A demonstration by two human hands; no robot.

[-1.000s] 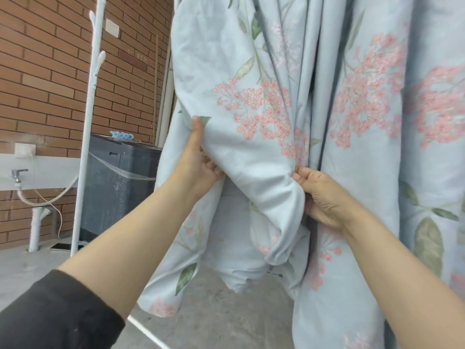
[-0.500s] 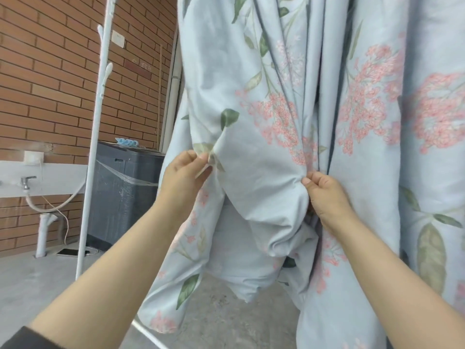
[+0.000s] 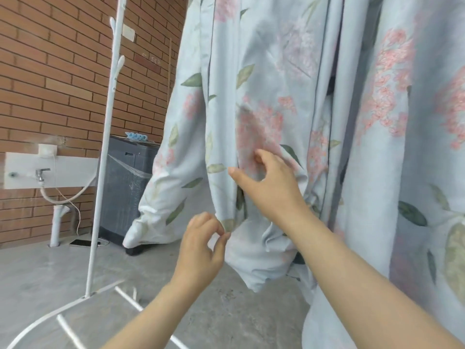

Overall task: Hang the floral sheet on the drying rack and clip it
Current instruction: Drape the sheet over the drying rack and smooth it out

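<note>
Pinched together at the hem of the floral sheet (image 3: 251,71), your left hand's (image 3: 201,250) thumb and forefinger may or may not hold cloth; it cannot be told. Your right hand (image 3: 273,183), fingers loosely spread, touches the bunched folds hanging from above. No clip shows, so a hard tug could rock the slim drying rack (image 3: 102,172) at left, or slide the sheet down to the concrete floor (image 3: 37,273). Chalky marks on the brick wall (image 3: 50,71) are too faint to read.
</note>
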